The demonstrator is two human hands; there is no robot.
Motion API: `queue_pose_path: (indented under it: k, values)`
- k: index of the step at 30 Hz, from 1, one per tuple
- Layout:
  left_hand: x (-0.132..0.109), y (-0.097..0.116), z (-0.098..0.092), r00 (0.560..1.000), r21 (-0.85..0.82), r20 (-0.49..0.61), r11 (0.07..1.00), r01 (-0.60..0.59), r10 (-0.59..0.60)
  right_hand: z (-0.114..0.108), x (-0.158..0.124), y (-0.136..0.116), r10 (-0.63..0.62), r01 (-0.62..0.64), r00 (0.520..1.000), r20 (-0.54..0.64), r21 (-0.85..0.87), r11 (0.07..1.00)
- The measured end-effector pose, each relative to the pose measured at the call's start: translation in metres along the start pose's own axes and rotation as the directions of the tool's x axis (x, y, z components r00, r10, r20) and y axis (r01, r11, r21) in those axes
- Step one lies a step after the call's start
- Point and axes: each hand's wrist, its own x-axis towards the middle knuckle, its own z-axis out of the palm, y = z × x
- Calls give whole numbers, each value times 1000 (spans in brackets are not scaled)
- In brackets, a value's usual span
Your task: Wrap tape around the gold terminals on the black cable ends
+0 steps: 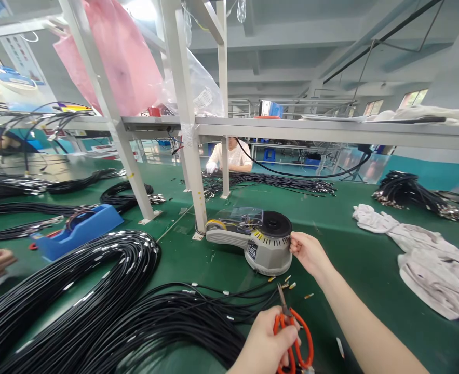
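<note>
A grey rotary tape dispenser (267, 254) is set on the green bench (331, 228), just left of the right hand (309, 253), by whose fingertips its right side is touched. Its long axis is laid roughly left to right, and it is reached more closely by the right hand than by the left hand (266, 337). The right fingers are curled together at its edge; whether anything thin is pinched there cannot be told. Orange-handled scissors (286, 310) are grasped in the clenched left fingers, their blades pointed toward the dispenser's base. Counted are one rotary dispenser, one pair of scissors, one blue tape dispenser (83, 231) and two large black cable bundles (136, 254) in the foreground; single cables cannot be counted. Pale gloves (434, 275) are laid at the right, their number unclear. One co-worker (240, 155) is seen across the bench.
</note>
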Motion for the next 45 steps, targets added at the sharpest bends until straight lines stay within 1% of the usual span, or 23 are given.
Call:
queue_pose_path:
  k: [7,13,15,17,19,21,22,23,24,25,26,27,29,30,31,33,35,36,38,40,42,44,45]
  values:
    - [0,0,0,1000,-3,11,1000,13,-13,0,2,0,34,-34,999,-21,-40,999]
    - [0,-1,1,1000,-9,2,1000,10,-10,-6,6,-1,116,-119,993,-34,-105,987]
    - [0,-2,0,1000,-32,-8,999,1,-1,-10,0,0,113,-116,993,-36,-119,986]
    - [2,-3,-1,999,-63,-37,998,-27,25,-12,-17,1,93,-93,996,-10,-129,987]
    - [3,-4,-2,996,-111,-83,993,-50,41,-10,-45,2,93,-83,994,60,-157,984]
    - [3,-5,0,990,-185,-136,981,-67,42,-5,-80,4,143,-97,971,189,-232,968]
    - [2,-5,1,987,-217,-154,973,-74,41,-2,-97,5,189,-72,923,334,-332,941]
    - [2,-4,2,986,-240,-160,967,-78,40,1,-112,5,233,-53,874,426,-394,918]
    - [1,-3,3,986,-252,-158,964,-84,45,3,-123,5,260,-31,847,464,-444,895]
    - [0,-2,3,986,-246,-155,964,-99,62,2,-131,4,275,-6,836,475,-493,870]
    - [-1,0,2,984,-217,-157,968,-123,90,-2,-135,3,271,7,856,441,-534,845]
    - [-2,2,-1,977,-158,-174,976,-153,125,-9,-135,0,252,13,891,378,-576,817]
    - [-2,7,-12,947,79,-238,976,-204,217,-36,-125,-4,199,-17,959,200,-663,748]
    - [-2,9,-20,929,255,-271,949,-185,253,-54,-118,-6,174,-51,979,109,-691,721]
    - [-2,11,-27,922,442,-267,886,-142,281,-74,-111,-8,165,-85,985,43,-717,692]
    - [-3,13,-38,935,755,-187,653,-59,301,-117,-100,-9,133,-116,990,-44,-789,603]
    - [-4,12,-42,959,904,-89,426,-36,269,-154,-96,-10,119,-128,990,-77,-849,513]
    - [-5,11,-41,966,932,-62,362,-35,253,-169,-96,-10,138,-136,987,-81,-875,464]
    - [-4,7,-33,969,954,-34,297,-41,243,-189,-96,-11,107,-82,993,-46,-928,363]
    - [0,1,-23,964,973,5,222,-66,264,-197,-95,-13,-18,9,1000,5,-973,233]
    - [5,-3,-15,961,988,57,121,-92,270,-193,-91,-15,-172,76,984,57,-992,105]
    - [9,-5,-9,963,992,86,64,-106,255,-178,-89,-16,-256,113,962,98,-993,45]
    - [10,-5,-9,965,993,85,54,-102,249,-167,-88,-16,-238,134,964,120,-990,41]
